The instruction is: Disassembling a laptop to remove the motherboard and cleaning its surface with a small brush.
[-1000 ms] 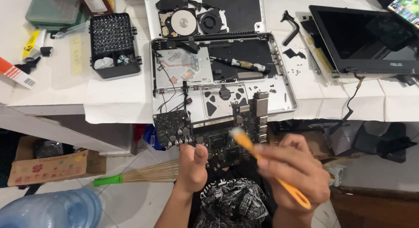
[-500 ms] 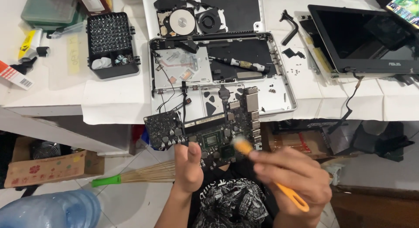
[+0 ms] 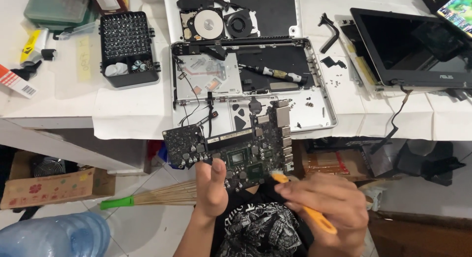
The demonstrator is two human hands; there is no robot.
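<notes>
My left hand (image 3: 211,185) grips the lower edge of a dark laptop logic board (image 3: 231,149), held flat in front of the table edge over my lap. My right hand (image 3: 327,200) holds an orange-handled brush (image 3: 314,217); its tip rests at the board's lower right corner. The brush head is blurred and mostly hidden by my fingers. Behind the board, on the white table, lies the opened silver laptop case (image 3: 319,97) with loose cables and a small screwdriver (image 3: 275,73) inside it.
A black screwdriver-bit case (image 3: 129,48) stands at the table's left. A hard drive and fan (image 3: 219,22) lie at the back. A second dark laptop (image 3: 413,45) sits on the right. Below are a broom (image 3: 147,198), a cardboard box (image 3: 49,188) and a water jug (image 3: 54,237).
The logic board has shifted a little left and closer to me. My right hand has brought the brush down from the board's middle to its lower right corner.
</notes>
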